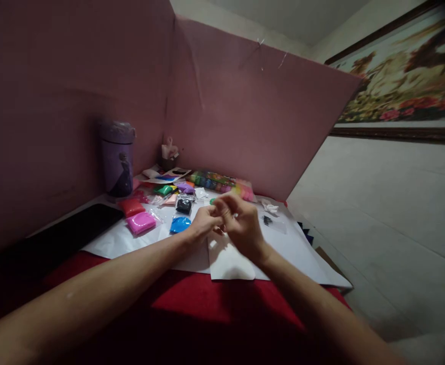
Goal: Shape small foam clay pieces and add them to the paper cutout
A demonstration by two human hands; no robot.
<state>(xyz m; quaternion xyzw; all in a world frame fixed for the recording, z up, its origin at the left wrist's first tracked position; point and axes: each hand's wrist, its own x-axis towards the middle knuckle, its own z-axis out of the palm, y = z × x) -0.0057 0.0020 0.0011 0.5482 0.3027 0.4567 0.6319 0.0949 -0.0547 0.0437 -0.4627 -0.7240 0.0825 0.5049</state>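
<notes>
My left hand [204, 223] and my right hand [244, 225] meet over the white paper, their fingers closed and pressed together. Whatever lies between the fingertips is hidden. A small green bit [212, 201] shows just beyond the fingers; I cannot tell whether it is held. Beneath the hands is a white card [232, 263]. Left of my left hand lie bagged soft lumps that look like modelling clay: a blue packet [180, 225], a black packet [183, 206], a pink packet [141, 223] and a red packet [131, 207].
White paper [302, 258] covers part of a red cloth [192, 299]. A purple tumbler [117, 162] and a dark flat slab [81, 225] stand at left. Behind are a green packet [164, 190] and a long multicoloured pack [218, 181]. Pink panels [245, 111] rise behind.
</notes>
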